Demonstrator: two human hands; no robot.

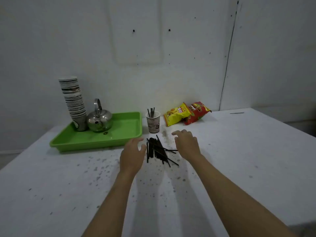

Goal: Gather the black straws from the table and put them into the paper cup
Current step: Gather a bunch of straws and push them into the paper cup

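A loose pile of black straws [157, 150] lies on the white table, a few splayed out to the right. Just behind it stands a printed paper cup [153, 123] with several black straws upright in it. My left hand [132, 153] hovers at the left side of the pile, fingers apart, holding nothing. On the pile's right side my right hand [186, 142] is spread with curled fingers, also empty. Neither hand clearly touches the straws.
A green tray [126, 134] at the left holds a tall stack of paper cups [73, 101] and a steel kettle [99, 119]. A yellow snack bag [176, 114] and a red snack bag [196, 112] lie behind the cup near the wall. The table [239, 159] is speckled with dark spots.
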